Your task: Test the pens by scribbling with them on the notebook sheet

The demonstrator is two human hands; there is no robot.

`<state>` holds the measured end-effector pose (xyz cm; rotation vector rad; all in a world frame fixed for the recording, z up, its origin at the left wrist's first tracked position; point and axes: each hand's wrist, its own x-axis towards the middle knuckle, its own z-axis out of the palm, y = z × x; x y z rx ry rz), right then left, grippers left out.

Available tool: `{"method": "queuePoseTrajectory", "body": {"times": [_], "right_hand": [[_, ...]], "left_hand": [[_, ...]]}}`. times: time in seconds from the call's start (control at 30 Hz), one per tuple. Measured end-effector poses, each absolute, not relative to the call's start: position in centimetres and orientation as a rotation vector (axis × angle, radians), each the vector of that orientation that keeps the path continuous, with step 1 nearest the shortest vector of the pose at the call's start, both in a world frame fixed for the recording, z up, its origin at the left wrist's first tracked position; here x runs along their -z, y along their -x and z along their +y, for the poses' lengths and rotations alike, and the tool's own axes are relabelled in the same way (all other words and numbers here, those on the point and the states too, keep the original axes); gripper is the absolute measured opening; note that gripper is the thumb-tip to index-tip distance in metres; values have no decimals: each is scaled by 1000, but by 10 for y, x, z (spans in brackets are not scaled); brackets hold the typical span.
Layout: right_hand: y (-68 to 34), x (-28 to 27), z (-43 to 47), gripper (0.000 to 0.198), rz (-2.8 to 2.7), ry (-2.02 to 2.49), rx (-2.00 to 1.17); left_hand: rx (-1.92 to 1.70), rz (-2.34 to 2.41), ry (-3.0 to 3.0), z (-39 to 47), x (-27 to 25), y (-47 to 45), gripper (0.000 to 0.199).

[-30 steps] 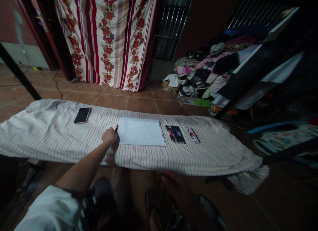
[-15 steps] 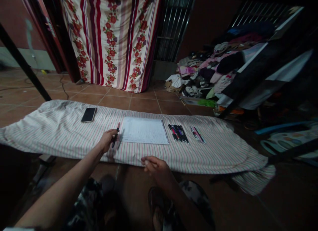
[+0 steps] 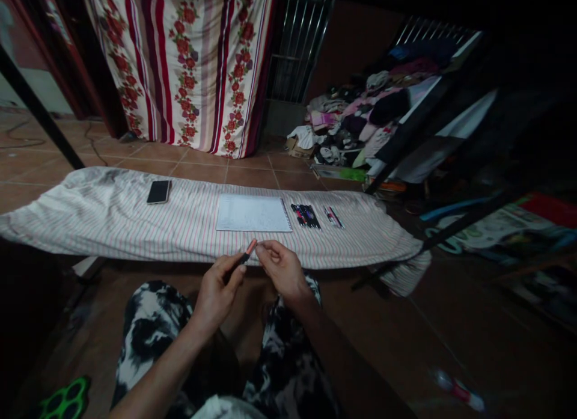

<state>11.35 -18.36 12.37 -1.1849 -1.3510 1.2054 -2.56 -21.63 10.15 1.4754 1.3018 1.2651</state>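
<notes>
My left hand [image 3: 220,290] grips a pen [image 3: 249,250] with a black body and a pinkish-orange end, tilted up to the right. My right hand [image 3: 283,267] has its thumb and forefinger pinched at the pen's coloured end. Both hands are at the near edge of a bench with a striped cloth [image 3: 135,232]. Just beyond them lies a spiral notebook [image 3: 252,213], open at a pale page with faint marks. To its right is a row of several pens [image 3: 306,216], mostly black, and a smaller group of slim pens [image 3: 334,217].
A dark-screened phone [image 3: 158,192] lies on the cloth at the left. Dark metal bars [image 3: 33,103] rise beside the bench. Behind it are a floral curtain [image 3: 184,70] and a heap of clothes [image 3: 360,115]. A bottle [image 3: 460,390] lies on the floor at right.
My left hand has brought the pen from beside the notebook toward me and to the right. My right hand has met it at the coloured end. The view has shifted.
</notes>
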Motion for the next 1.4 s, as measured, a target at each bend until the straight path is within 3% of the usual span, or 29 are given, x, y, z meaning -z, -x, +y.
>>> {"method": "queuePoseTrajectory", "body": {"times": [0.23, 0.57, 0.8, 0.97, 1.4], "right_hand": [[-107, -138, -195, 31, -1451, 1194, -1159], [-112, -144, -146, 31, -1507, 1181, -1112], [-125, -115, -60, 27, -1470, 1185, -1141], [-135, -87, -8, 28, -1362, 1184, -1224], [-137, -37, 42, 26, -1340, 1105, -1235]], "left_hand": [[-1303, 1365, -1863, -239, -115, 32, 32], [-1163, 1222, -1517, -180, -129, 29, 27], [-973, 1101, -1211, -85, -100, 16, 36], [-1047, 1136, -1175, -36, -86, 3, 28], [-1025, 1181, -1011, 12, -43, 2, 23]]}}
